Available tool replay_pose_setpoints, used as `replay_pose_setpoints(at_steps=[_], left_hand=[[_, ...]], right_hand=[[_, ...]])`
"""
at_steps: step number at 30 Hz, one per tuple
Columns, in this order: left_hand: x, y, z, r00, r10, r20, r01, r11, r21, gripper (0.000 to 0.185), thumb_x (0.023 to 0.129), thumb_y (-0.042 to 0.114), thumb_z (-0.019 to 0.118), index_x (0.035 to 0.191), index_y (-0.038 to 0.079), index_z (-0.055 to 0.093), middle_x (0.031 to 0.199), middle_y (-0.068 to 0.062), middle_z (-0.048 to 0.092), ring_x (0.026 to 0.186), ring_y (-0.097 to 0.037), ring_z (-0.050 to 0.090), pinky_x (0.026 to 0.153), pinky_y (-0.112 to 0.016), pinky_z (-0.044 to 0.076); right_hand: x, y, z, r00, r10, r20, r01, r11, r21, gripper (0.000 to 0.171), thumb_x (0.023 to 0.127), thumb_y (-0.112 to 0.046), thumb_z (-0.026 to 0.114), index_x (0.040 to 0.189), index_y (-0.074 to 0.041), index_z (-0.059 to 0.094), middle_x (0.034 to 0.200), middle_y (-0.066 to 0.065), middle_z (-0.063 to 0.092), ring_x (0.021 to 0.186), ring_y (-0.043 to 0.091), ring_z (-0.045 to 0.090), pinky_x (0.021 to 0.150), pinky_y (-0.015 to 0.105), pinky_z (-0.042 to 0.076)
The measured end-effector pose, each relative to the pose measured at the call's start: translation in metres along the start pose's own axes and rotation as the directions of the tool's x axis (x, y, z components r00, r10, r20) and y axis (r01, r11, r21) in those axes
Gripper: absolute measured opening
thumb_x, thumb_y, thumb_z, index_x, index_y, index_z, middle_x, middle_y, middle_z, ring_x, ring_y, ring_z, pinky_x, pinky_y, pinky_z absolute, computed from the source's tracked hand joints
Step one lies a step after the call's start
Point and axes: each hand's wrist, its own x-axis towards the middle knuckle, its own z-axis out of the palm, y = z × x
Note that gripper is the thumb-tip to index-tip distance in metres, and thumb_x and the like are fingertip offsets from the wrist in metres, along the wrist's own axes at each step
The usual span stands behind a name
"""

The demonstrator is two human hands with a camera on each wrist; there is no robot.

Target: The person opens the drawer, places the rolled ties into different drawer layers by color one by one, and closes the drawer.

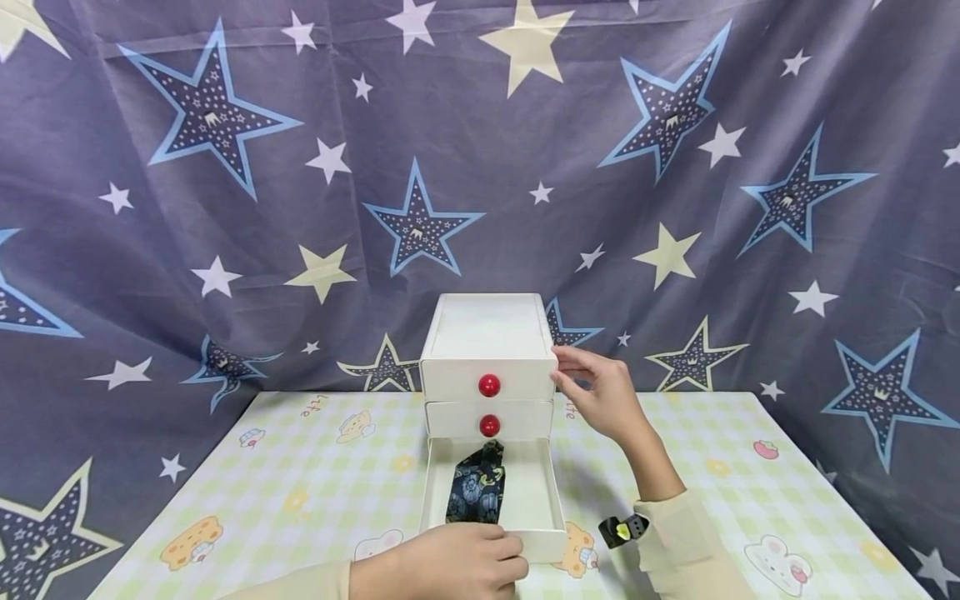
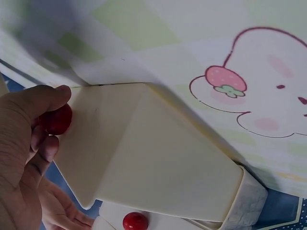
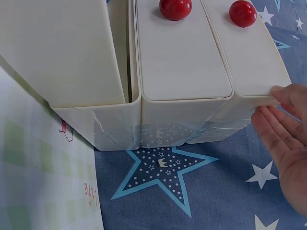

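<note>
A white three-drawer cabinet point(image 1: 491, 325) has round red knobs, and its bottom drawer point(image 1: 528, 483) is pulled out. Inside that drawer lies a dark necktie point(image 1: 477, 487) with a floral pattern. My left hand point(image 1: 450, 562) is at the drawer's front; in the left wrist view its thumb and fingers pinch the bottom drawer's red knob point(image 2: 58, 120). At the cabinet's upper right front corner, my right hand point(image 1: 603, 392) rests its thumb on the front edge and its extended fingers point(image 3: 273, 122) against the side. The middle drawer point(image 3: 182, 57) and top drawer point(image 3: 254, 52) are closed.
The table has a green-and-white checked cover point(image 1: 322, 475) with cartoon prints. A dark blue star-patterned curtain point(image 1: 450, 125) hangs right behind the cabinet. Beside the right sleeve is a small black device point(image 1: 622, 529) with a yellow-green patch.
</note>
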Motion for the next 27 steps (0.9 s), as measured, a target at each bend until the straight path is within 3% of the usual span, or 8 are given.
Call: replay_pose_setpoints(at_steps=[18, 27], left_hand=[[-0.0029, -0.0023, 0.002, 1.0, -0.013, -0.014, 0.013, 1.0, 0.015, 0.027, 0.104, 0.029, 0.052, 0.08, 0.035, 0.06, 0.092, 0.013, 0.052, 0.085, -0.007, 0.043, 0.072, -0.018, 0.043], [-0.0033, -0.0064, 0.0038, 0.999, -0.008, 0.043, 0.007, 0.999, 0.033, 0.022, 0.103, 0.025, 0.055, 0.084, 0.033, 0.064, 0.097, 0.013, 0.054, 0.087, -0.008, 0.045, 0.074, -0.018, 0.047]], right_hand=[[-0.0007, -0.0003, 0.0009, 1.0, 0.012, 0.005, -0.012, 1.0, 0.007, 0.036, 0.092, -0.002, 0.077, 0.126, 0.003, 0.07, 0.108, 0.015, 0.075, 0.096, 0.027, 0.074, 0.083, 0.038, 0.062], [-0.0006, -0.0001, 0.0004, 1.0, 0.017, 0.008, -0.017, 1.0, 0.003, 0.036, 0.092, -0.003, 0.077, 0.127, 0.001, 0.07, 0.108, 0.015, 0.075, 0.096, 0.026, 0.074, 0.083, 0.035, 0.061]])
